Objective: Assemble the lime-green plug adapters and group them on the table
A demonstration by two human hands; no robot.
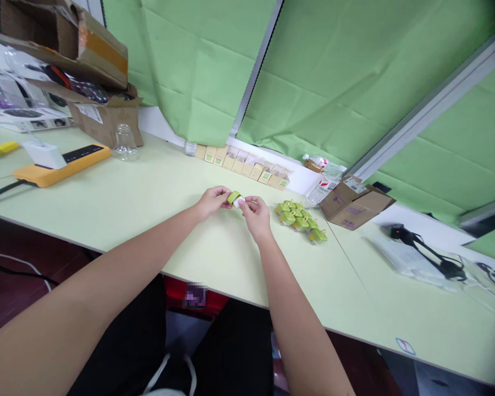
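Above the table point(177, 220), my left hand point(213, 203) has its fingertips closed on the left side of a small green casing point(234, 197). My right hand point(256, 214) pinches a small white piece point(238, 202) at the lower right of that casing. The two parts meet or overlap; whether they are joined I cannot tell. To the right of my right hand, several small green blocks with loops point(301, 217) sit in a cluster, some with clear lower parts.
Several small open cardboard boxes point(239, 163) line the wall. Right of them are plastic bottles point(322, 190) and a larger carton point(350, 203). An orange power strip point(66, 165), a clear jar point(125, 143) and stacked cartons point(107, 118) stand left. A black stand point(429, 256) lies far right.
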